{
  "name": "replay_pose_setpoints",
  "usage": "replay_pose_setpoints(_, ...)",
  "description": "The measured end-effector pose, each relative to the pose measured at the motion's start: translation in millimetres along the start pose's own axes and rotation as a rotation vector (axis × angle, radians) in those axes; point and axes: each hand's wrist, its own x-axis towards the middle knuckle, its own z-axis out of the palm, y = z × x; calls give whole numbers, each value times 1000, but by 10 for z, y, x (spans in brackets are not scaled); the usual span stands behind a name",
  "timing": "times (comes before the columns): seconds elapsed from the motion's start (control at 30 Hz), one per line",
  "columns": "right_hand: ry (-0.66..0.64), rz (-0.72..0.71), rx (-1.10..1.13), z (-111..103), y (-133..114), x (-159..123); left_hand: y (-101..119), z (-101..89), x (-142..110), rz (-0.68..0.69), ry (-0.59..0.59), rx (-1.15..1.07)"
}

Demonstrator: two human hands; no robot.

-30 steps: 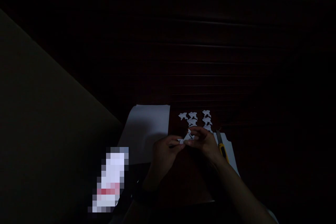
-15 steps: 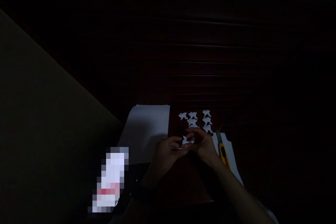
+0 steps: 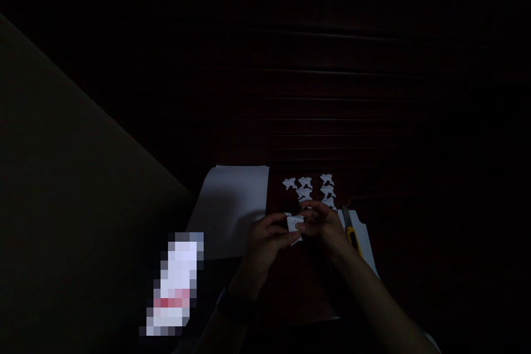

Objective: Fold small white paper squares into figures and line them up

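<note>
Between my two hands is a small piece of folded white paper [image 3: 294, 224], held just above the dark table. My left hand [image 3: 265, 240] pinches its left and lower side with thumb and fingers. From the right, my right hand [image 3: 324, 228] grips the same piece, its thumb on the paper's face. Beyond my hands lie several small folded paper figures [image 3: 306, 183] in loose columns, all white and pointed. My right fingers partly hide the nearest ones.
A large white paper sheet [image 3: 236, 193] lies to the left. On the right, a yellow utility knife [image 3: 352, 238] rests on more white paper [image 3: 365, 240]. A bright, pixelated screen-like object [image 3: 176, 282] is at lower left. Dark slatted wood [image 3: 323, 99] rises behind.
The folded paper has turned, so a flatter, squarer face shows instead of a raised point. My fingers have shifted on it, the right hand moving slightly right.
</note>
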Motion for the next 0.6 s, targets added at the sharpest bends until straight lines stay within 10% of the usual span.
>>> replay_pose_setpoints(0.6,-134,-205,-420,50,-137,-30,81,-77,25,65,18,67)
